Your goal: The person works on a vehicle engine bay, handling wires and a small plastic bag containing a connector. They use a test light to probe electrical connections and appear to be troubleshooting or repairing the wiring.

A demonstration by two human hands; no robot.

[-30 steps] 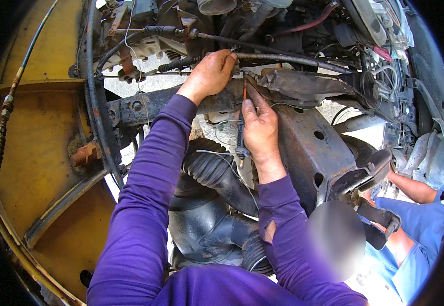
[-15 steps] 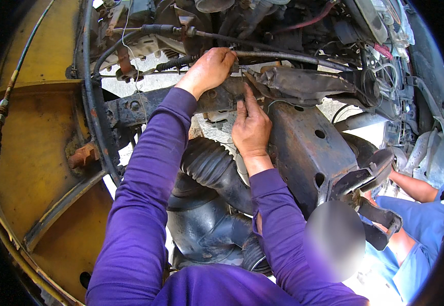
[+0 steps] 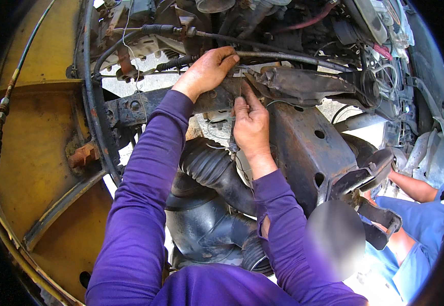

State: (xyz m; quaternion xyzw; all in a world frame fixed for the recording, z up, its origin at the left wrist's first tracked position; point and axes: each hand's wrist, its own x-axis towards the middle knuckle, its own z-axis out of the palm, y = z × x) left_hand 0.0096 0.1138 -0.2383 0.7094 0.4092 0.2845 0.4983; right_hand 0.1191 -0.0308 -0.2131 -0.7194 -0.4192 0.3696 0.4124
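My left hand (image 3: 206,71) is closed above the dark steel crossbeam (image 3: 171,103), its fingertips bent down beside a thin rod. What those fingertips grip is hidden. Lower and to the right, my right hand (image 3: 252,127) pinches a thin wire (image 3: 241,85) between thumb and forefinger. That wire runs upward toward my left fingertips. A small dark piece with wire ends (image 3: 232,146) hangs just left of my right wrist. Under both hands lies a black ribbed rubber hose (image 3: 209,162), joined to a rounded black housing (image 3: 196,229).
A yellow metal panel (image 3: 38,127) with a rusty bolt (image 3: 84,155) fills the left side. To the right stand a dark frame plate with holes (image 3: 303,148) and a dented dark cover (image 3: 309,84). Another person's arm (image 3: 413,186) and blue clothing appear at the lower right.
My right hand has turned slightly and its thumb has risen to meet the wire. The small dark piece beside my right wrist now shows. My left hand has shifted slightly left.
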